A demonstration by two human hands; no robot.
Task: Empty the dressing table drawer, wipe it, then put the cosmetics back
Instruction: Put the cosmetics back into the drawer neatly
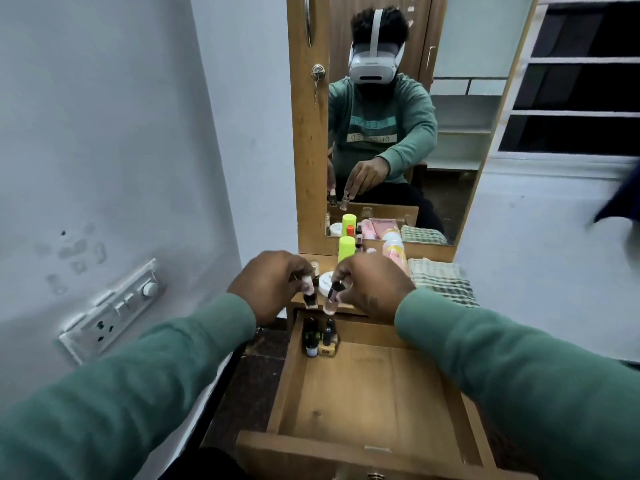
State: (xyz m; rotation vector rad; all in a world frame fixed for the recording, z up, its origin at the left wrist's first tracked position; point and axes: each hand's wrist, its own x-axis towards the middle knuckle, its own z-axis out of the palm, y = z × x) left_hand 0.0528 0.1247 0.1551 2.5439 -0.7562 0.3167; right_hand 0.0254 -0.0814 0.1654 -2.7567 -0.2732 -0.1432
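Bottles go back upright against the far-left corner of the drawer (pixel 363 393), so with my left hand (pixel 266 285) pinching one small bottle (pixel 309 296) and my right hand (pixel 370 289) pinching another small bottle (pixel 333 297), I lower both straight down beside the cluster of bottles (pixel 320 337) already there.

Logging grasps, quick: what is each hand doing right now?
Left hand: fingers closed on a small bottle.
Right hand: fingers closed on a small dark-capped bottle.

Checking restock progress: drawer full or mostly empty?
Mostly empty. The open drawer holds only a few small bottles standing in its far-left corner; the rest is bare wood.
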